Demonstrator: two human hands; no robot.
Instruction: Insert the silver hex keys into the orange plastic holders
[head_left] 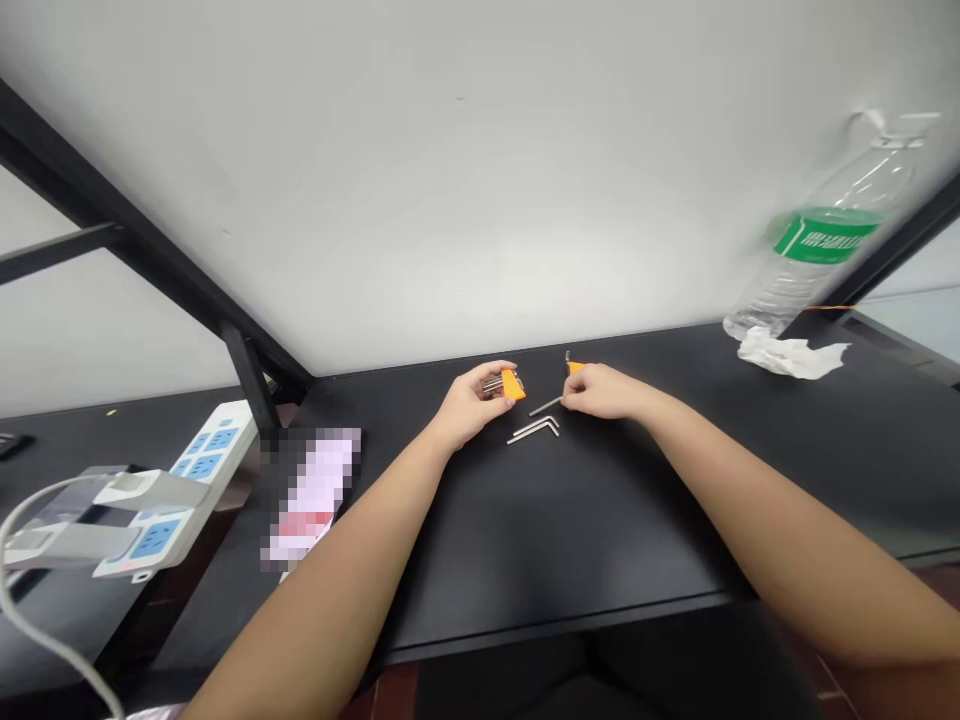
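Observation:
My left hand (478, 403) is closed around an orange hex key holder (512, 384), with several metal keys lying between its fingers and thumb. My right hand (600, 390) pinches a long grey hex key (546, 407) that points left, close to the black tabletop. Behind those fingers shows a second orange piece (576, 369) with a short metal end sticking up; whether the hand touches it I cannot tell. Two loose L-shaped hex keys (534, 430) lie side by side on the table, in front of and between the hands.
At the right back a large clear bottle (817, 240) with a green label leans by the wall, near a crumpled tissue (795, 355). On the left are a white power strip (225, 430) with plugs and cable, and a pixelated pink item (319, 490). Black frame bars (150, 250) slant above.

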